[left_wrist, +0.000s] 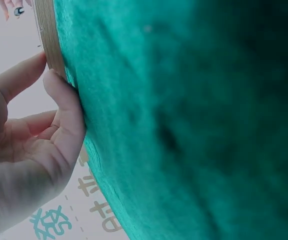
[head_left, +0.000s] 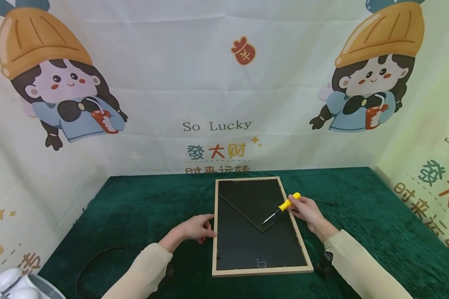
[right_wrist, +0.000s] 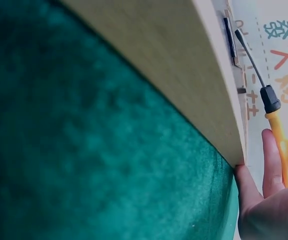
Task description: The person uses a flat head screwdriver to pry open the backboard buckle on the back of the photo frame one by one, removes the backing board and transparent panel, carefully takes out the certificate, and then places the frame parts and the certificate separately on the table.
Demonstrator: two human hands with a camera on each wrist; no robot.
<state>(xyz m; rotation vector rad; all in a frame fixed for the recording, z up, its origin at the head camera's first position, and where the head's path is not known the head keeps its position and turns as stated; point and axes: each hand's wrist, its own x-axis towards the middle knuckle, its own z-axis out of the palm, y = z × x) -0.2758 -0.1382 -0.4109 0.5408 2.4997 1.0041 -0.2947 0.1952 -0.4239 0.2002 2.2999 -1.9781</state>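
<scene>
A picture frame with a pale wooden rim (head_left: 262, 272) lies on the green cloth, its black backing board (head_left: 250, 249) facing up. A thin flap (head_left: 247, 203) with a diagonal edge lies across the board. At the frame's left side, my left hand (head_left: 196, 228) holds the wooden rim (left_wrist: 49, 37) between thumb and finger. My right hand (head_left: 308, 211) grips the yellow handle of a flathead screwdriver (head_left: 285, 204). The blade points down-left, its tip close to the flap's corner; whether they touch cannot be told. A finger of my right hand (right_wrist: 264, 205) rests against the frame's side.
A small shiny fitting (head_left: 261, 262) sits near the board's lower edge. A dark cable (head_left: 86, 265) curves over the green cloth (head_left: 153, 199) at left. A pale container (head_left: 46, 286) with white round objects stands bottom left. Printed cloth walls (head_left: 164, 62) enclose the table.
</scene>
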